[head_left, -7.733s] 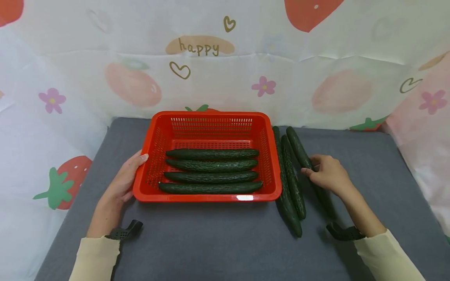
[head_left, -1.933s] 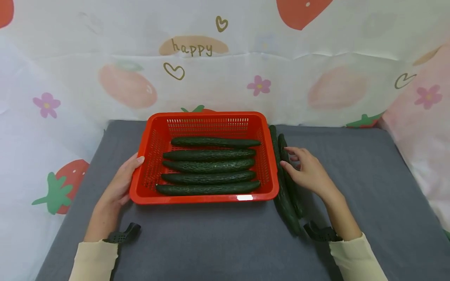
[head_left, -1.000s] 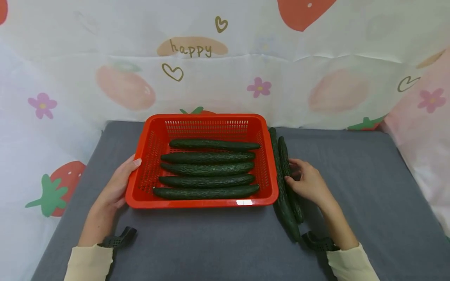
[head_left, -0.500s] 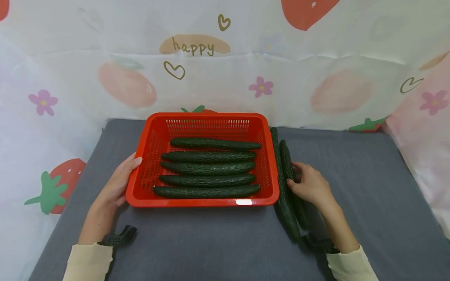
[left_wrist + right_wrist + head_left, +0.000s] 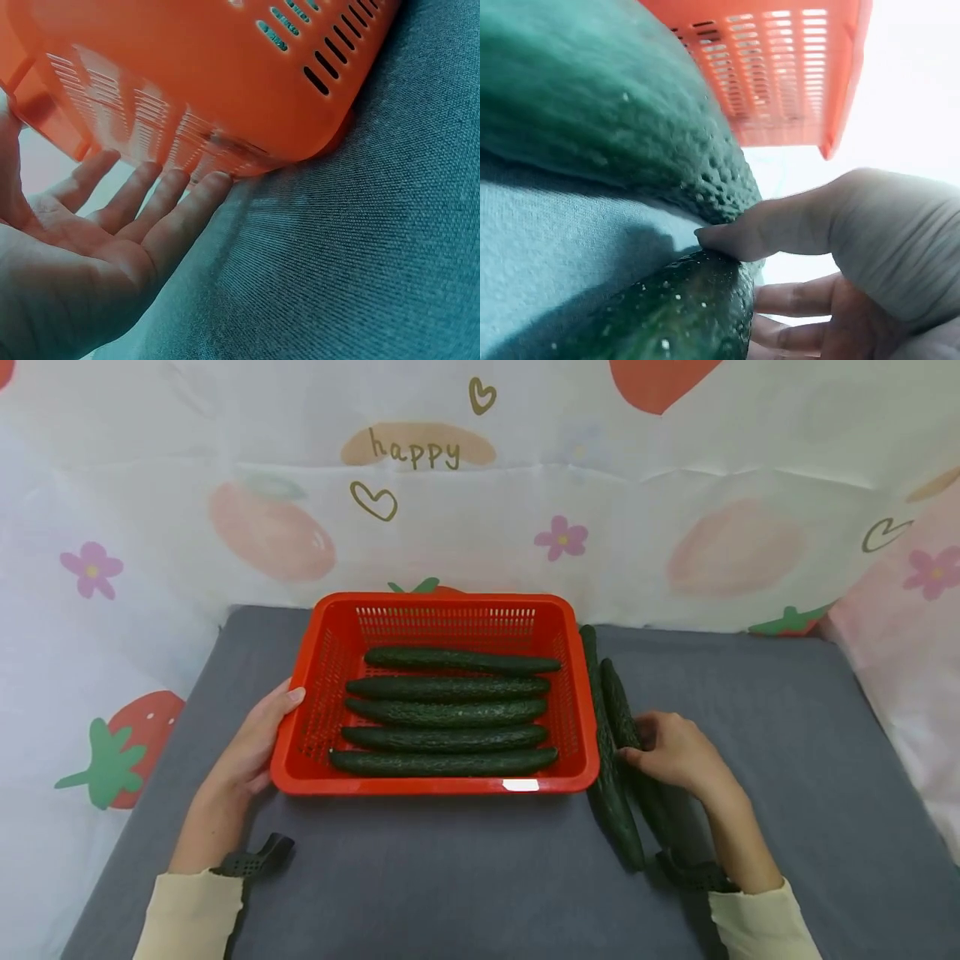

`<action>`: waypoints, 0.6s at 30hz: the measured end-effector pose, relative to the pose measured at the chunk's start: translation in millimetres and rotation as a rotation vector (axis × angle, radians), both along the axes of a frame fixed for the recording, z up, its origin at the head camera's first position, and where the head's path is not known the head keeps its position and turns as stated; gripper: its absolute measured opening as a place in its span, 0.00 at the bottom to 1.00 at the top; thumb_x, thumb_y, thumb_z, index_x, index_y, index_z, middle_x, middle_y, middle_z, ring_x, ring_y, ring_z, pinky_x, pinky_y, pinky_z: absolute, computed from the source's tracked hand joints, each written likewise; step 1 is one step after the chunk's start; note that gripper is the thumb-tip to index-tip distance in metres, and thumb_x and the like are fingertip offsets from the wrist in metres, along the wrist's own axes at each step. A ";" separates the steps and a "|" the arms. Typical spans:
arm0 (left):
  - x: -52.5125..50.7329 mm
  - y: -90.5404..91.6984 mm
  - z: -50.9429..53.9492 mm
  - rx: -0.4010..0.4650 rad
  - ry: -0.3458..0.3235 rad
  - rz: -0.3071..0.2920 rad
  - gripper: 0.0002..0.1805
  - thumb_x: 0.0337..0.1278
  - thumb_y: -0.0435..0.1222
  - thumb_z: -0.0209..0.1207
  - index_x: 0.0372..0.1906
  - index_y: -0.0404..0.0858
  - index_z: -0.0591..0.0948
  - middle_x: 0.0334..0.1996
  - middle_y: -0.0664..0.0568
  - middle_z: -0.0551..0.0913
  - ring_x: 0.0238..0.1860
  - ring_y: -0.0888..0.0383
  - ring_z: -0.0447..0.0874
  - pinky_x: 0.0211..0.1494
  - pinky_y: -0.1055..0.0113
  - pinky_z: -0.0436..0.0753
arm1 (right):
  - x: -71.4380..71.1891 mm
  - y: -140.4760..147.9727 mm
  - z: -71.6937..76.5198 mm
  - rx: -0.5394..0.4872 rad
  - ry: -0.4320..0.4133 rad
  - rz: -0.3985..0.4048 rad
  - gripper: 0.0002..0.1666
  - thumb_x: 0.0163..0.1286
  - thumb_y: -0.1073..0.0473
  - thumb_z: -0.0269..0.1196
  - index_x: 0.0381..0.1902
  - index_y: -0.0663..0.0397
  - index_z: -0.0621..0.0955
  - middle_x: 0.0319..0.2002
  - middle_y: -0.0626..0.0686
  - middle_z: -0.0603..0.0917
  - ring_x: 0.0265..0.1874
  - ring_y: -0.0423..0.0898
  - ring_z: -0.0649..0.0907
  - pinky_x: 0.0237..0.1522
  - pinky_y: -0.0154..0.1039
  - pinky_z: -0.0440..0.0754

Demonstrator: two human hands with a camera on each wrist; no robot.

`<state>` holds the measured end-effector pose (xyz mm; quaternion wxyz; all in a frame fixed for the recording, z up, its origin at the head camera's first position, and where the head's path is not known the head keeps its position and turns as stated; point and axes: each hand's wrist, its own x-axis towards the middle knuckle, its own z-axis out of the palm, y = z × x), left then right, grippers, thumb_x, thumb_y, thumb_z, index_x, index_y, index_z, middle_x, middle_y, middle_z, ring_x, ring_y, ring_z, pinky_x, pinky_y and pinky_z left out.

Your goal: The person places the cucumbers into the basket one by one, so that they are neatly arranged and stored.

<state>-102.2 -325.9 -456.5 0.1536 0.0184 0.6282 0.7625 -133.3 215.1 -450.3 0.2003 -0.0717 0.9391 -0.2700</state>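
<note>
A red plastic basket (image 5: 435, 787) stands mid-table with several dark green cucumbers (image 5: 447, 714) lying crosswise inside. My left hand (image 5: 253, 747) holds its left side, thumb over the rim; in the left wrist view the fingers (image 5: 196, 210) lie against the outer wall. Two cucumbers lie lengthwise on the right of the basket. The nearer cucumber (image 5: 619, 827) lies alongside the basket wall. My right hand (image 5: 678, 756) pinches the outer cucumber (image 5: 618, 706) between thumb and fingers; the right wrist view shows the thumb (image 5: 780, 229) on it, with the fingers partly hidden behind.
Grey cloth (image 5: 450, 877) covers the table. A printed white curtain (image 5: 480, 527) hangs along the back and down both sides. Each wrist bears a black camera mount (image 5: 258, 857).
A cucumber that my right hand held earlier now lies at the back of the basket. That hand now pinches another cucumber, swung slightly right from its neighbour. My left hand stays on the basket.
</note>
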 end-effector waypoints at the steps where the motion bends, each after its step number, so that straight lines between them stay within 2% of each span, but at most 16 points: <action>1: -0.5 -0.6 0.2 0.005 -0.002 -0.001 0.22 0.86 0.43 0.45 0.76 0.49 0.65 0.52 0.59 0.89 0.48 0.64 0.92 0.52 0.68 0.91 | -0.7 1.3 0.3 -0.007 -0.001 0.002 0.37 0.70 0.52 0.68 0.67 0.74 0.76 0.57 0.73 0.85 0.54 0.68 0.86 0.52 0.62 0.86; 7: -0.5 0.0 0.5 0.026 -0.004 0.001 0.22 0.86 0.42 0.44 0.77 0.49 0.64 0.52 0.59 0.89 0.48 0.64 0.93 0.52 0.68 0.91 | -1.8 2.6 2.8 0.019 -0.003 -0.008 0.35 0.71 0.51 0.66 0.66 0.72 0.76 0.57 0.72 0.84 0.52 0.66 0.86 0.49 0.61 0.86; 13: -1.2 2.7 1.8 -0.009 -0.003 -0.003 0.24 0.86 0.44 0.45 0.78 0.47 0.62 0.54 0.59 0.88 0.51 0.63 0.92 0.54 0.67 0.91 | 1.3 -1.2 2.4 0.083 0.026 -0.043 0.38 0.75 0.43 0.64 0.68 0.69 0.76 0.59 0.70 0.85 0.54 0.66 0.86 0.49 0.63 0.85; 18: -1.1 2.7 1.0 -0.012 -0.007 0.002 0.26 0.86 0.45 0.45 0.79 0.46 0.61 0.54 0.59 0.88 0.50 0.64 0.92 0.53 0.68 0.91 | 2.5 -4.2 -0.8 0.079 0.063 -0.065 0.39 0.75 0.43 0.65 0.71 0.66 0.75 0.61 0.70 0.85 0.56 0.66 0.86 0.51 0.64 0.85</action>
